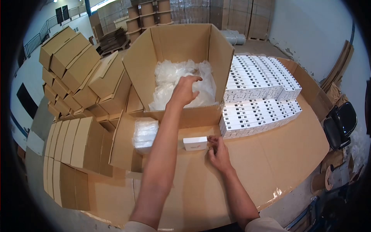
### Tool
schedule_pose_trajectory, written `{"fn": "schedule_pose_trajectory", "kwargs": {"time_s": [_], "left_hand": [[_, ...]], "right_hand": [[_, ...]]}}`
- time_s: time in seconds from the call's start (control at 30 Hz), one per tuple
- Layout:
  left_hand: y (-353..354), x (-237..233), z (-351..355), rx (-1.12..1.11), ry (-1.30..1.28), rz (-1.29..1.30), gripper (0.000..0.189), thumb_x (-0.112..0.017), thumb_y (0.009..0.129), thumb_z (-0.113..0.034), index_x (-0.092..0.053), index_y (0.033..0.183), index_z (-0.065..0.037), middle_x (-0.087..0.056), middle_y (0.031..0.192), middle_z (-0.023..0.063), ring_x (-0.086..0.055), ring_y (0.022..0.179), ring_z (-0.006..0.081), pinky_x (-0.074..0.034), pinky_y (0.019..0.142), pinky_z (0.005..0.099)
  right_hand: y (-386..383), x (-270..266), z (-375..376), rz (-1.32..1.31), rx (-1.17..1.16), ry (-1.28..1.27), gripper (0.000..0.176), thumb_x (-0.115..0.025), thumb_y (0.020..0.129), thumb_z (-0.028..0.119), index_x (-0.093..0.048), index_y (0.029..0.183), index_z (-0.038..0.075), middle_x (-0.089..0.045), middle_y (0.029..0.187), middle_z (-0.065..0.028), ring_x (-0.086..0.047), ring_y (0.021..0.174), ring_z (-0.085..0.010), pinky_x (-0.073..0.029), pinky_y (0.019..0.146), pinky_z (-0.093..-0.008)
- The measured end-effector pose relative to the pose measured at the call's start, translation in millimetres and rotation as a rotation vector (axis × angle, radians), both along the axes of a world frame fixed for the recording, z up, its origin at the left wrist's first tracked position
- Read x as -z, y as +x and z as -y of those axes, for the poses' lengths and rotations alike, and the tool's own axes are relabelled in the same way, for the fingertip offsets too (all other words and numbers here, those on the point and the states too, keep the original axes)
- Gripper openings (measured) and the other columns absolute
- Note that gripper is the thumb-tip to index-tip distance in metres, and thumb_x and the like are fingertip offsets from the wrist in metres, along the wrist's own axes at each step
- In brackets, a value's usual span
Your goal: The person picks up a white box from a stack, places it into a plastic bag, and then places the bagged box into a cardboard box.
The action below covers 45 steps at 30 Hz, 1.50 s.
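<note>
Left hand (185,91) hovers open and empty over plastic bags (170,75) in the open carton (176,42). I see the right hand (218,152) touching the small white box (195,143) on the cardboard tabletop (270,154); I can't tell if it grips.

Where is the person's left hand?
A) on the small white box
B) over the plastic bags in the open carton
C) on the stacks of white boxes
B: the left hand reaches into the open carton above the plastic bags; the right hand is at the small white box.
</note>
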State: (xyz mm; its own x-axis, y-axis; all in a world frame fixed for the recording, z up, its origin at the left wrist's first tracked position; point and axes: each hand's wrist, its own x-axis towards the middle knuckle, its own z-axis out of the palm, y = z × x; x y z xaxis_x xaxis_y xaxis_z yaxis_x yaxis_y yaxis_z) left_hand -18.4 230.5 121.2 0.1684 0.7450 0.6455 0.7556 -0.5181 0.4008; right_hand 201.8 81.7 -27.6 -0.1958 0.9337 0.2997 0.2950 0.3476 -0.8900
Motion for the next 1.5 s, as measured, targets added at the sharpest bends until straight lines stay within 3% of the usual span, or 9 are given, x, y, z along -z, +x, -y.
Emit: {"fn": "schedule_pose_trajectory", "kwargs": {"time_s": [0.07, 0.17, 0.43, 0.53, 0.63, 0.83, 1.03, 1.23, 1.5], "left_hand": [[-1, 11, -28, -0.011, -0.180, -0.255, 0.032, -0.074, 0.087, -0.012, -0.072, 0.119, -0.007, -0.072, 0.114, 0.0201, -0.066, 0.110, 0.0418, -0.052, 0.095, 0.0481], [-11, 45, -57, -0.013, -0.458, -0.227, 0.039, -0.073, 0.090, -0.018, -0.069, 0.125, -0.002, -0.073, 0.111, 0.0240, -0.067, 0.108, 0.0450, -0.053, 0.097, 0.0461], [-4, 27, -44, -0.074, -0.177, 0.145, 0.017, -0.071, 0.090, -0.009, -0.060, 0.094, 0.004, -0.068, 0.081, 0.0283, -0.067, 0.089, 0.0489, -0.052, 0.083, 0.0517], [-8, 21, -45, -0.074, -0.329, 0.195, 0.023, -0.072, 0.086, -0.003, -0.054, 0.098, 0.002, -0.067, 0.083, 0.0263, -0.067, 0.091, 0.0474, -0.051, 0.083, 0.0512], [-9, 31, -48, -0.025, -0.160, 0.195, 0.039, -0.072, 0.083, -0.001, -0.051, 0.115, -0.001, -0.066, 0.103, 0.0275, -0.066, 0.106, 0.0438, -0.050, 0.090, 0.0496], [4, 25, -42, -0.117, -0.271, 0.143, 0.043, -0.066, 0.097, -0.025, -0.048, 0.127, 0.000, -0.055, 0.133, 0.0316, -0.053, 0.129, 0.0433, -0.045, 0.104, 0.0489], [-5, 33, -56, -0.103, -0.167, 0.245, 0.036, -0.062, 0.102, -0.030, -0.053, 0.115, 0.002, -0.067, 0.109, 0.0308, -0.064, 0.105, 0.0475, -0.050, 0.090, 0.0485], [-8, 19, -49, -0.067, -0.180, 0.252, 0.040, -0.076, 0.093, -0.025, -0.052, 0.073, 0.000, -0.059, 0.066, 0.0154, -0.063, 0.070, 0.0266, -0.051, 0.072, 0.0401], [-2, 19, -48, -0.076, 0.022, 0.292, 0.025, -0.081, 0.085, -0.012, -0.060, 0.081, 0.001, -0.066, 0.091, 0.0134, -0.064, 0.078, 0.0255, -0.052, 0.072, 0.0374]], "right_hand": [[1, 0, -1, 0.000, 0.001, 0.017, 0.044, -0.053, 0.084, -0.008, -0.049, 0.127, -0.003, -0.064, 0.126, -0.0248, -0.064, 0.120, -0.0391, -0.051, 0.102, -0.0444], [1, -2, -2, 0.049, 0.011, 0.028, 0.039, -0.055, 0.088, -0.008, -0.048, 0.126, -0.003, -0.066, 0.128, -0.0209, -0.067, 0.120, -0.0331, -0.055, 0.095, -0.0381], [-1, -6, 2, 0.039, 0.023, 0.019, 0.034, -0.056, 0.089, -0.007, -0.052, 0.123, -0.003, -0.066, 0.126, -0.0194, -0.067, 0.118, -0.0315, -0.055, 0.095, -0.0378], [-1, -3, 1, 0.007, 0.013, 0.015, 0.042, -0.058, 0.085, -0.005, -0.051, 0.127, 0.000, -0.065, 0.124, -0.0205, -0.064, 0.116, -0.0380, -0.052, 0.100, -0.0442], [-1, -6, 2, 0.037, 0.023, 0.008, 0.042, -0.058, 0.086, -0.004, -0.051, 0.127, -0.001, -0.065, 0.123, -0.0208, -0.064, 0.116, -0.0385, -0.052, 0.100, -0.0447], [-1, -5, 1, 0.040, 0.021, 0.032, 0.042, -0.058, 0.086, -0.004, -0.051, 0.127, 0.000, -0.064, 0.123, -0.0216, -0.064, 0.115, -0.0392, -0.052, 0.099, -0.0449], [0, -5, 1, 0.036, 0.016, 0.013, 0.041, -0.058, 0.086, -0.004, -0.051, 0.127, 0.000, -0.064, 0.123, -0.0214, -0.064, 0.115, -0.0388, -0.052, 0.099, -0.0450], [0, -7, 2, 0.036, 0.023, -0.017, 0.040, -0.058, 0.086, -0.004, -0.052, 0.126, 0.000, -0.064, 0.122, -0.0207, -0.064, 0.112, -0.0381, -0.052, 0.098, -0.0445], [0, -5, 2, 0.037, 0.024, -0.005, 0.040, -0.058, 0.087, -0.003, -0.053, 0.126, 0.001, -0.064, 0.122, -0.0206, -0.065, 0.112, -0.0382, -0.052, 0.098, -0.0445]]}}
